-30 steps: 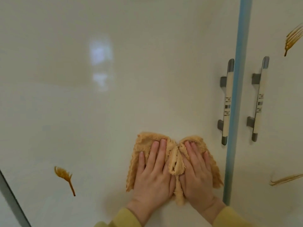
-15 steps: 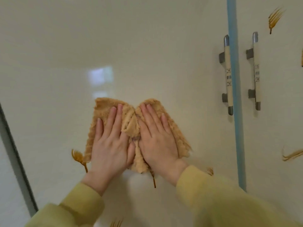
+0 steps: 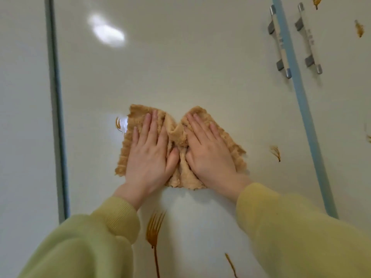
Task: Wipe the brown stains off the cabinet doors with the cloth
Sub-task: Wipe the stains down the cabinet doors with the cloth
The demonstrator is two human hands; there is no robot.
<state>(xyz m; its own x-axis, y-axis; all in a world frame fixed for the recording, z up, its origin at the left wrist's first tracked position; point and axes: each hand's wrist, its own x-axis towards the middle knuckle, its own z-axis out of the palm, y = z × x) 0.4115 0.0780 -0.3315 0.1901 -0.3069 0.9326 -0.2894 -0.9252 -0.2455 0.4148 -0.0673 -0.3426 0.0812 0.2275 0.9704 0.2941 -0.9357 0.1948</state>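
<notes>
A tan terry cloth [image 3: 177,133] lies bunched against the cream cabinet door [image 3: 180,67]. My left hand [image 3: 149,155] presses flat on its left half with straight fingers. My right hand [image 3: 208,153] presses flat on its right half. A small brown stain [image 3: 117,123] shows just past the cloth's left edge. A fork-shaped brown stain [image 3: 153,231] with a long drip sits below my hands, and a thin streak [image 3: 230,264] lies lower right. Another brown stain [image 3: 276,153] lies right of the cloth.
A blue-grey seam [image 3: 301,97] divides this door from the right door, where more brown stains [image 3: 359,30] show. Two bar handles [image 3: 280,41] [image 3: 309,39] flank that seam. A grey seam [image 3: 57,117] borders the door on the left.
Both hands slid the cloth leftward across the door, over the stain that was left of it. The view dropped, so the handles sit higher and lower stains came into sight.
</notes>
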